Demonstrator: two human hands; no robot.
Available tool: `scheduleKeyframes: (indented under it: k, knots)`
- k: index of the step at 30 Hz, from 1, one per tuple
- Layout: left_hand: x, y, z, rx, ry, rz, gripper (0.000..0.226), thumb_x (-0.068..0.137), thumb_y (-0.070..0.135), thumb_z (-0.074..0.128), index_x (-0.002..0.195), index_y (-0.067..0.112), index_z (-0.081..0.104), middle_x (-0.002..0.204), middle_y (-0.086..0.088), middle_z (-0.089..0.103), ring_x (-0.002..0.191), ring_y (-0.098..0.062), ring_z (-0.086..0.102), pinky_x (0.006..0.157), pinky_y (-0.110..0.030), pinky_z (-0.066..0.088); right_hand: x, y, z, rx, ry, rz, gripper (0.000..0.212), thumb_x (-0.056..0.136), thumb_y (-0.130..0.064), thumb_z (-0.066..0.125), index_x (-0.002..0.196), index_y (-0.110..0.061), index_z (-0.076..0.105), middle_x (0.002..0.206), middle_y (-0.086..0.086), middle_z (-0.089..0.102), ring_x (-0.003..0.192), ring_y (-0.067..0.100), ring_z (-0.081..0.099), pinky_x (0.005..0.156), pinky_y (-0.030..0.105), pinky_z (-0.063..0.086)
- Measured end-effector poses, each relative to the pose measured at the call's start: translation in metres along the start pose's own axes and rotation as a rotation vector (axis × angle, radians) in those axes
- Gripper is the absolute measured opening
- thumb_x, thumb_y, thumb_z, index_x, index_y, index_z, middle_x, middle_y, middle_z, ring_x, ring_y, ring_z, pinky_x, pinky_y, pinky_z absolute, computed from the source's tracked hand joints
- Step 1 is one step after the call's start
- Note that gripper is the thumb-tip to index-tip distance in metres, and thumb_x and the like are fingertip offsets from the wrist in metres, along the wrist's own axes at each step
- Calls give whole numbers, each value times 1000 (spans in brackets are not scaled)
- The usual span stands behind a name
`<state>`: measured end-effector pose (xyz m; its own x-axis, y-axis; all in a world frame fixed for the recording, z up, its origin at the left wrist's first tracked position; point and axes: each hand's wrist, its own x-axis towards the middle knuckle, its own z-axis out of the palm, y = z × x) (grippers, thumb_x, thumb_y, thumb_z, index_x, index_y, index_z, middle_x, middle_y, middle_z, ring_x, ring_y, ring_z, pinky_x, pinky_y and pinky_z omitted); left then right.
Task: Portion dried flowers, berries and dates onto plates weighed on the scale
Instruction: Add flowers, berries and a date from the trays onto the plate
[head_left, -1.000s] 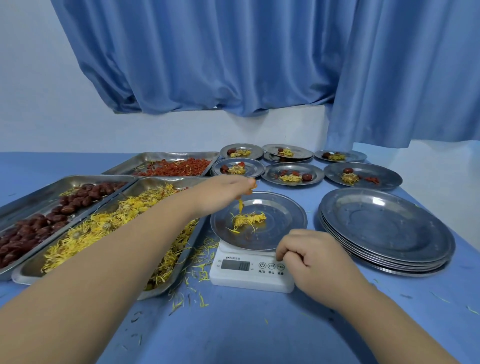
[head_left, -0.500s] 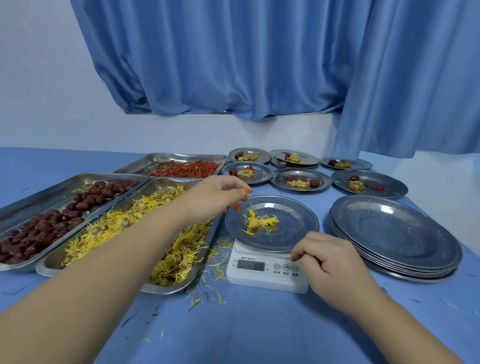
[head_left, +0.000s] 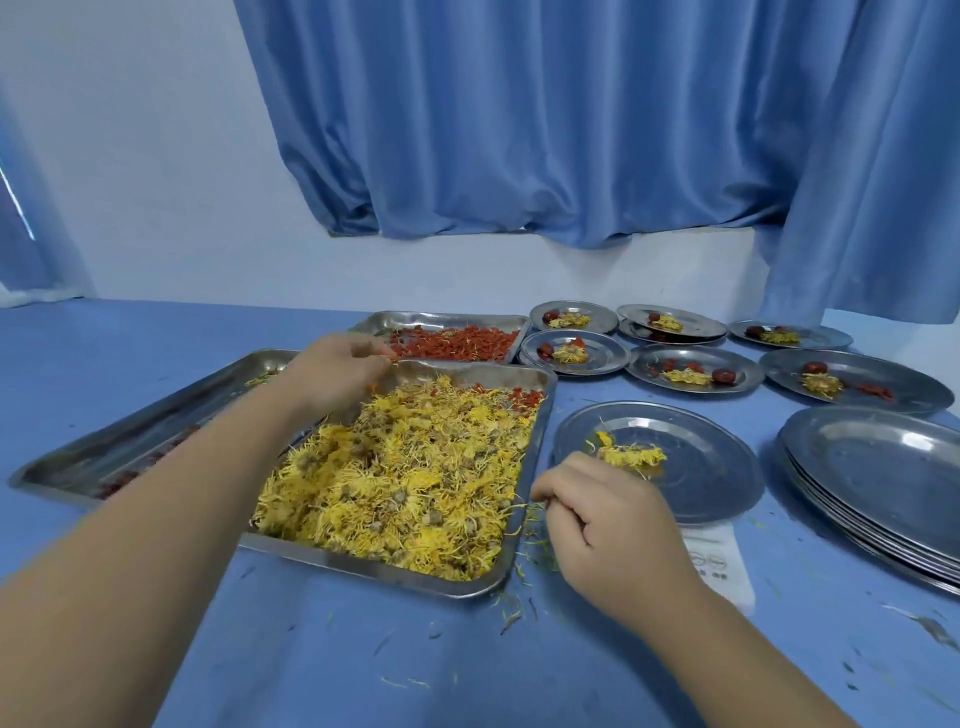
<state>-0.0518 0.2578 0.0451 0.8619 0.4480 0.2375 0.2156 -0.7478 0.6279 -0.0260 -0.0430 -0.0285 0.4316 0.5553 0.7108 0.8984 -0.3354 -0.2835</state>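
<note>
The right hand (head_left: 608, 530) and plate (head_left: 696, 483) are hiding most of the scale (head_left: 723, 564); the left forearm is covering part of the date tray (head_left: 150, 415). The left hand (head_left: 335, 371) is curling over the far rim of the flower tray (head_left: 395, 571), and I cannot tell if it is holding anything. The right fingers are curling beside the plate's flowers (head_left: 631, 456), with their hold just as unclear. Filled plates (head_left: 696, 369) are sitting behind, and a stack (head_left: 883, 467) is running off the right edge.

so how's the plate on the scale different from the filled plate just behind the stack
The plate on the scale holds only yellow flowers; the filled plate behind the stack also has a date and red berries. The first sits raised on the scale, the second flat on the blue table. Both are round steel plates.
</note>
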Motion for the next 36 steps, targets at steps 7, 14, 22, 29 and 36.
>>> scheduleKeyframes:
  k: [7,14,22,29,36]
  knots:
    - [9,-85,-36,273,59,-229,24,93,6,51,107,16,67,115,-11,66,106,-31,60,92,-38,44,-10,5,10,-49,-74,-46,28,78,-18,39,75,-20,67,65,-9,55,57,10,53,45,29,46]
    - [3,-112,-26,427,-219,-311,51,86,-12,41,122,15,66,126,-8,64,112,-22,57,104,-37,39,-8,9,13,-38,-70,-41,28,80,-18,39,75,-19,67,68,-9,57,60,10,55,47,29,47]
    - [7,-121,-28,335,-13,-309,34,86,-8,53,101,16,71,110,-9,69,96,-22,60,87,-33,47,-9,10,11,-6,-47,-16,30,80,-18,39,74,-18,69,69,-13,58,61,5,53,49,20,43]
    - [2,-121,-28,462,-9,-372,35,88,-5,50,104,12,76,124,-9,65,108,-27,58,86,-31,44,-11,14,10,21,-40,3,32,81,-20,38,75,-17,69,68,-13,57,60,6,53,48,27,47]
    - [-2,-127,-37,480,3,-376,28,85,1,58,103,16,74,117,-6,67,103,-24,58,88,-33,47,-11,15,10,38,-23,4,30,81,-18,40,76,-18,69,67,-14,55,59,6,53,48,30,48]
